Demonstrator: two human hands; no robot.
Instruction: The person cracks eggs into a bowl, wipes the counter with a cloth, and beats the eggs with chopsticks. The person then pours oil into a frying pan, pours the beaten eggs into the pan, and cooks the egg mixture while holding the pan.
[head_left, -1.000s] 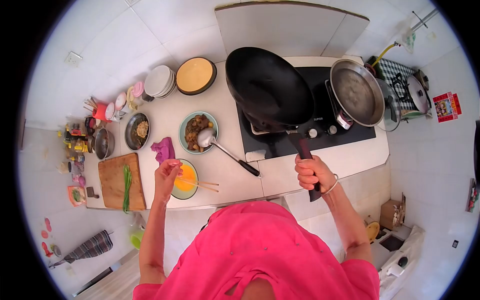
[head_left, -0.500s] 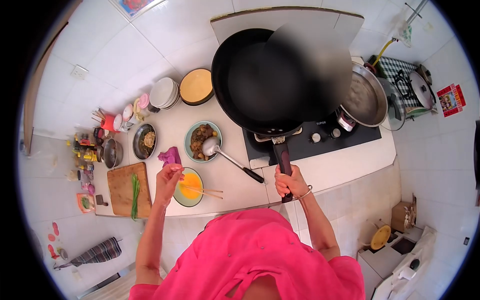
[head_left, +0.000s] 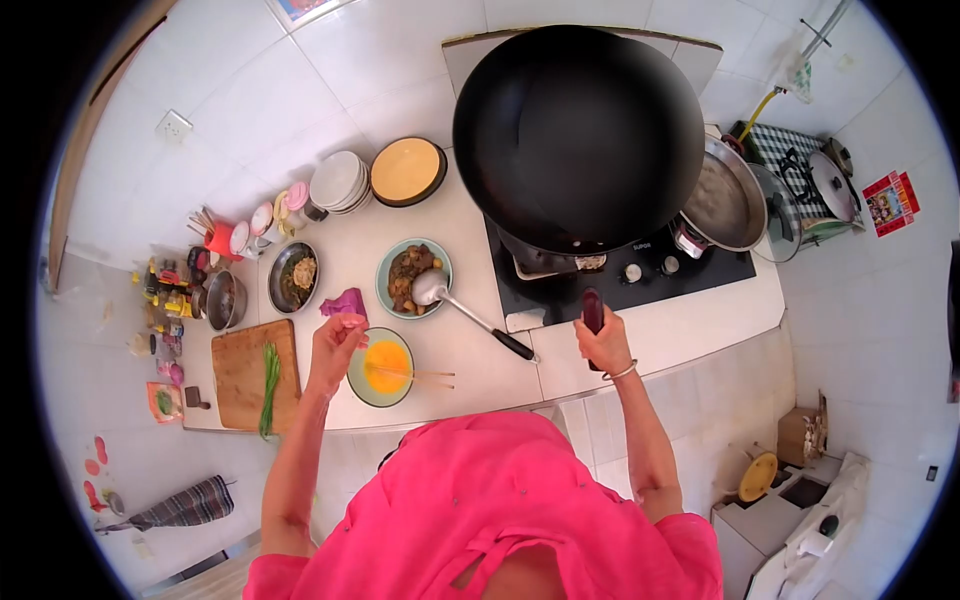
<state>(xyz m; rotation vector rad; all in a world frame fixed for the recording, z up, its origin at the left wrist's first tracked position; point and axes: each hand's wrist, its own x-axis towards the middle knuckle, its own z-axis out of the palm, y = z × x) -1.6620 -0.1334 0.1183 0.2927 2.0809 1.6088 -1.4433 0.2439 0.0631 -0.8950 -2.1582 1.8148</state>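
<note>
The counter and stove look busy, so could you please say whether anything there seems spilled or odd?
No spill or damage shows. Only mildly untidy: the green stalks poke past the near edge of the cutting board, and the ladle slants out of the pale blue bowl, handle over the counter.

"SUPOR" is printed on the black stove (head_left: 715, 269).

From my end, the white countertop (head_left: 490, 378) has the rectangular wooden cutting board (head_left: 233, 378) near its left front corner. The round pale-green bowl (head_left: 351, 377) sits right of it, by the front edge; behind that is the round light-blue bowl (head_left: 380, 287). The rectangular black stove (head_left: 685, 287) lies rightward, with the round black wok (head_left: 575, 140) over it.
</note>
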